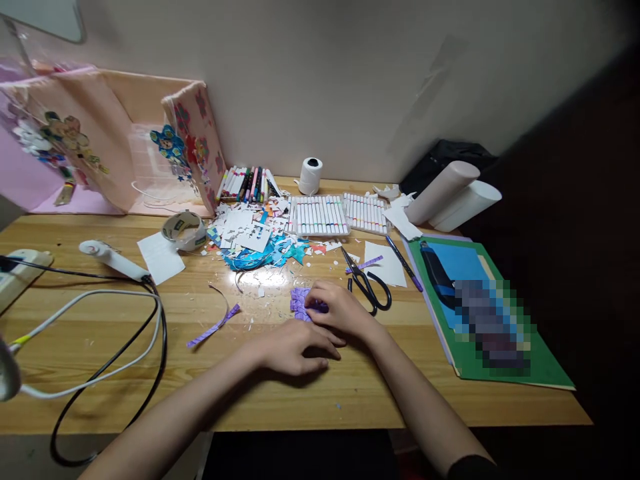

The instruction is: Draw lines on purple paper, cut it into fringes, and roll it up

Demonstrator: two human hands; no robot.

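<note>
Resting low on the wooden surface (150, 320), the left hand (295, 347) lies palm down with its fingers loosely curled; nothing shows inside its grip, and its fingertips end just short of the right hand. Right hand (340, 308) sits just beyond it, fingers bent down onto a small piece of folded purple paper (299, 301); that grip presses the paper's right edge against the surface, while the left part of the paper shows clear of the fingers. How much of the paper is hidden under the hand cannot be told.

Left of the hands, apart from them, a curled purple paper strip (215, 325) lies flat. Farther left, a black cable (150, 373) and a white cable (90, 297) loop across the surface, near a white handheld tool (113, 259) and a power strip (20, 267) at the left edge.

Just right of the right hand: black-handled scissors (367, 283), blades pointing away. Beyond them a purple pen (404, 263) and a white sheet (385, 265). To the right, a green folder (545, 363) carries blue paper (463, 261) and a dark stapler-like tool (436, 270); part of this area is blurred out.

Mid-distance: a heap of white and blue paper scraps (255, 243), a tape roll (184, 231), a white paper slip (161, 257).

Far row, toward the wall: two trays of markers (320, 217), loose coloured pens (247, 185), a white thread spool (310, 175), two white paper rolls (457, 193), and a pink decorated box (125, 140) standing at back left.
</note>
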